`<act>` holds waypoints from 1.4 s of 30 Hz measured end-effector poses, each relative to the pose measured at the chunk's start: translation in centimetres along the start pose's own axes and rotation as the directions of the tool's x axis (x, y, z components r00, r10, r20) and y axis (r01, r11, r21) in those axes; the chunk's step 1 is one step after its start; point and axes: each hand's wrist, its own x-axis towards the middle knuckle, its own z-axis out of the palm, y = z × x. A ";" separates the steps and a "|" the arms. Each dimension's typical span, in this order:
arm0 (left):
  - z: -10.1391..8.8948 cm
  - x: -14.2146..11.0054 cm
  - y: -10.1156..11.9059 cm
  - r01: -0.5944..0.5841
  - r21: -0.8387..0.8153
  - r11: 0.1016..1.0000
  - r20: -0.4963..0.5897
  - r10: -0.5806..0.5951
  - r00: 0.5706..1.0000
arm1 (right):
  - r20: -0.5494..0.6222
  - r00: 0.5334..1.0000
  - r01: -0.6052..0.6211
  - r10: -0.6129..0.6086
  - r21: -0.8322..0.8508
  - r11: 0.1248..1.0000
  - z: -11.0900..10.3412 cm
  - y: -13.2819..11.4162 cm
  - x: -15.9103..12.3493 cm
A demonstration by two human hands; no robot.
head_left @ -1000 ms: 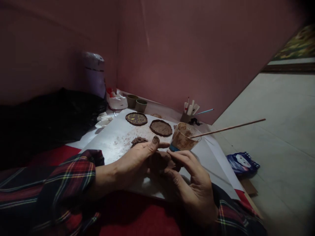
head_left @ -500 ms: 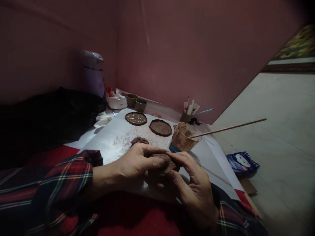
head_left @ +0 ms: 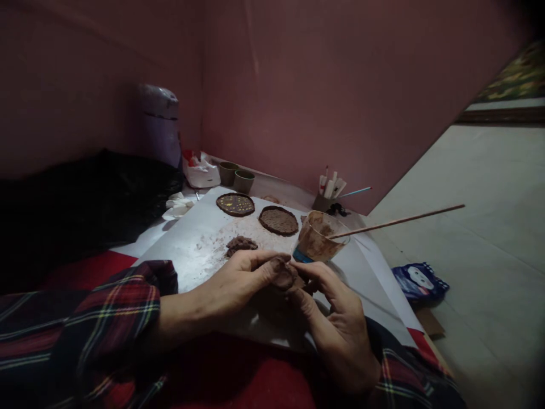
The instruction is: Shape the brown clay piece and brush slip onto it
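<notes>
Between both hands is a lump of brown clay (head_left: 288,278), held above the near part of a white sheet (head_left: 191,238). My left hand (head_left: 238,278) grips its left side, thumb laid along the top. My right hand (head_left: 336,324) pinches the right side between thumb and fingers, and part of the lump is hidden behind them. Just beyond my left hand a crumbly heap of the same clay (head_left: 240,244) lies on the sheet. Farther back are two flat clay discs with raised rims: one plain (head_left: 278,220), one with yellow specks (head_left: 235,204).
A clay-smeared plastic cup (head_left: 319,241) with a long stick (head_left: 409,219) leaning out stands right of the discs. Behind are two small pots (head_left: 244,182), a holder of pens (head_left: 332,186) and a white bag (head_left: 202,170). A black bag (head_left: 93,199) lies left, a blue packet (head_left: 419,282) right.
My left thumb has shifted up and in on the clay lump, and its rounded edge shows more. Both hands keep hold of it; the other things stay in place.
</notes>
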 end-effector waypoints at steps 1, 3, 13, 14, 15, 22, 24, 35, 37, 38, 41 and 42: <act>0.0 0.0 0.0 0.005 -0.032 0.999 -0.007 -0.005 1.000 | -0.007 0.999 -0.038 0.038 0.011 0.999 0.0 0.0 0.0; 0.1 0.0 0.1 0.006 -0.099 0.995 -0.001 -0.006 1.000 | -0.022 0.995 -0.098 0.099 0.039 0.994 -0.1 -0.1 0.0; 0.0 -0.1 0.0 -0.042 0.021 0.999 0.039 0.041 0.998 | -0.090 0.985 -0.138 0.146 0.081 0.987 -0.1 -0.5 0.0; -0.1 0.0 0.1 -0.050 0.061 0.997 0.031 0.048 0.998 | -0.094 0.986 -0.133 0.140 0.083 0.988 0.0 -0.5 0.0; -0.1 0.0 0.2 -0.057 0.102 0.993 0.027 0.054 0.998 | -0.094 0.987 -0.126 0.134 0.084 0.988 0.0 -0.5 0.0; 0.0 -0.1 0.9 -0.163 0.352 0.922 0.003 0.173 0.985 | -0.038 0.997 -0.063 0.065 0.056 0.996 0.0 -0.6 0.1; -0.1 -0.1 0.8 -0.178 0.409 0.895 -0.016 0.202 0.979 | -0.010 0.998 -0.062 0.063 0.057 0.996 -0.1 -0.5 0.2; 0.1 -0.3 0.8 -0.177 0.506 0.844 -0.069 0.244 0.967 | -0.005 1.000 -0.021 0.020 -0.051 0.998 0.1 -0.5 0.0; 0.0 -0.2 0.9 -0.150 0.496 0.855 -0.079 0.217 0.973 | -0.011 0.999 -0.049 0.048 -0.057 0.997 0.2 -0.4 0.0; -0.1 -0.2 0.9 -0.138 0.488 0.862 -0.081 0.202 0.976 | -0.010 0.998 -0.062 0.061 -0.053 0.997 0.2 -0.4 0.0; -0.1 -0.2 0.9 -0.132 0.448 0.884 -0.119 0.206 0.971 | -0.008 0.994 -0.110 0.110 -0.025 0.994 0.2 -0.2 0.0; 0.0 -0.2 0.9 -0.134 0.408 0.903 -0.140 0.206 0.968 | -0.012 0.992 -0.125 0.125 -0.010 0.992 0.1 -0.2 0.1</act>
